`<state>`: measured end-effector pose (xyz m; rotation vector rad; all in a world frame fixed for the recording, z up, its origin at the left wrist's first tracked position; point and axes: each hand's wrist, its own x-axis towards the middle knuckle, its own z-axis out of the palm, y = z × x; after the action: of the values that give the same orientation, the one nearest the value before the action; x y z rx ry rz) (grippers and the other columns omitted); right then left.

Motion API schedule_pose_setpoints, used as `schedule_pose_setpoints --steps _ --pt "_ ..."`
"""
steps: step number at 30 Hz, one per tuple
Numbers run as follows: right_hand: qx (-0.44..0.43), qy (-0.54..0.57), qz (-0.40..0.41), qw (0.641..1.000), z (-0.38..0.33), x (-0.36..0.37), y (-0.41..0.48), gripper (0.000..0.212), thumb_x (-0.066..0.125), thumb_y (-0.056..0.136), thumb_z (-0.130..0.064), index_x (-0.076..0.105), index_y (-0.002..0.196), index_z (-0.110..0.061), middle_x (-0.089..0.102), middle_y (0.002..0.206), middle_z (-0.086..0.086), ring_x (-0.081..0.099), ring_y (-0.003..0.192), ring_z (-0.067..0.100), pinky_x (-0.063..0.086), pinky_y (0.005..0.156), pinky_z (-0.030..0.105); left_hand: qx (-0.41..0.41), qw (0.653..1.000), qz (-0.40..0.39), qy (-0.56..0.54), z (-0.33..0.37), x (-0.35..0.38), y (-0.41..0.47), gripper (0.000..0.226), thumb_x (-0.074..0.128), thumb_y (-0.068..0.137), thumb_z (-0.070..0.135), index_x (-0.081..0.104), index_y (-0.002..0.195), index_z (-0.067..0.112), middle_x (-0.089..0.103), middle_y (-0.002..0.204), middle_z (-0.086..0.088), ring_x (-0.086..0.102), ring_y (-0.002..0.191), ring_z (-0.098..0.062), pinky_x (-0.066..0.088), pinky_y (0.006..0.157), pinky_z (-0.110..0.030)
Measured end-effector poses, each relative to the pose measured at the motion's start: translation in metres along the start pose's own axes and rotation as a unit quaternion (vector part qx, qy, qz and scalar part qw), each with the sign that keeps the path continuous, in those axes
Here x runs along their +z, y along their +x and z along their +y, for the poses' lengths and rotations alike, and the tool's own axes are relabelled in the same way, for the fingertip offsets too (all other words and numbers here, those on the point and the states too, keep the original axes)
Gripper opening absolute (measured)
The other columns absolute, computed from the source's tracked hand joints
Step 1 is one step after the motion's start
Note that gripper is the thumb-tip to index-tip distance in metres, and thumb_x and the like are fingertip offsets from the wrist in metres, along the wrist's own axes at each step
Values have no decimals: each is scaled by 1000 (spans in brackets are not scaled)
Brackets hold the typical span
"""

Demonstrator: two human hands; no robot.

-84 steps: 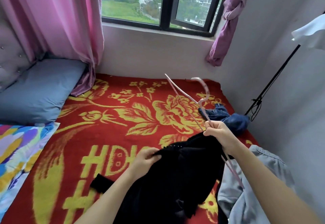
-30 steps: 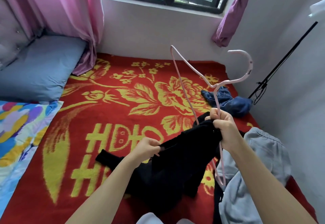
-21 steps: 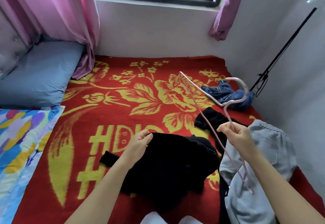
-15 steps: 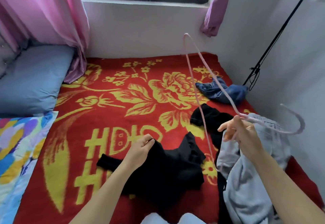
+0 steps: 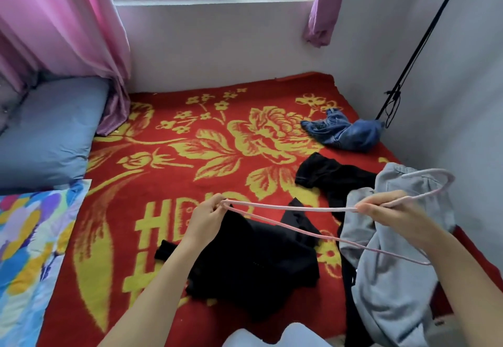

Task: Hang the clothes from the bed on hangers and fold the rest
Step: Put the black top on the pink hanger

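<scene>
On the red bed (image 5: 163,237) the black garment (image 5: 258,259) lies crumpled near centre, a grey garment (image 5: 392,278) at right. Above them, the pink hanger (image 5: 294,208) is pinched at its tip by the left hand (image 5: 206,218) and at its neck by the right hand (image 5: 392,213). Such light grips may let it twist loose.

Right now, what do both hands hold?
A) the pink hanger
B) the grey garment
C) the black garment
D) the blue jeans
A: the left hand pinches one tip of the pink hanger, and the right hand pinches it near the hook.
</scene>
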<state>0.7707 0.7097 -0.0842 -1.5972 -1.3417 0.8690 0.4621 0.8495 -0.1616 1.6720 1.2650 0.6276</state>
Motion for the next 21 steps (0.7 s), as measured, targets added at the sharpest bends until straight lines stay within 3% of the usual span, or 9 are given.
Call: schedule_pose_setpoints --steps 4,6,12,17,21 --pt "45 -9 6 999 8 -4 -4 22 60 85 2 73 71 -9 51 40 -7 44 40 -2 30 42 5 11 999 17 -25 5 -3 3 24 48 98 21 59 76 18 45 53 10 37 44 -2 30 44 -15" --pt "57 -9 11 998 10 -4 -6 22 61 85 0 74 71 -11 53 42 -8 47 43 -3 32 44 5 16 1000 9 -24 8 -3 5 24 48 97 21 60 77 16 49 62 0 44 54 -12 32 50 -18" --pt "71 13 2 997 7 5 -4 22 57 87 1 71 71 -5 42 37 -9 39 37 -1 29 40 6 36 995 50 74 15 7 12 21 47 97 28 57 79 28 51 80 -1 51 68 -15 39 59 -26" --pt "67 45 17 997 7 2 1 28 59 85 -5 74 62 -13 35 37 -7 29 35 2 22 38 9 20 992 89 87 10 1 15 25 43 98 35 58 81 26 52 77 1 49 60 -17 37 52 -30" --pt "80 72 -3 994 7 8 0 20 61 77 -19 74 65 -11 32 39 -11 24 35 0 19 36 9 -6 996 83 -24 9 -2 17 25 47 98 32 60 77 25 50 68 1 45 55 -17 34 54 -34"
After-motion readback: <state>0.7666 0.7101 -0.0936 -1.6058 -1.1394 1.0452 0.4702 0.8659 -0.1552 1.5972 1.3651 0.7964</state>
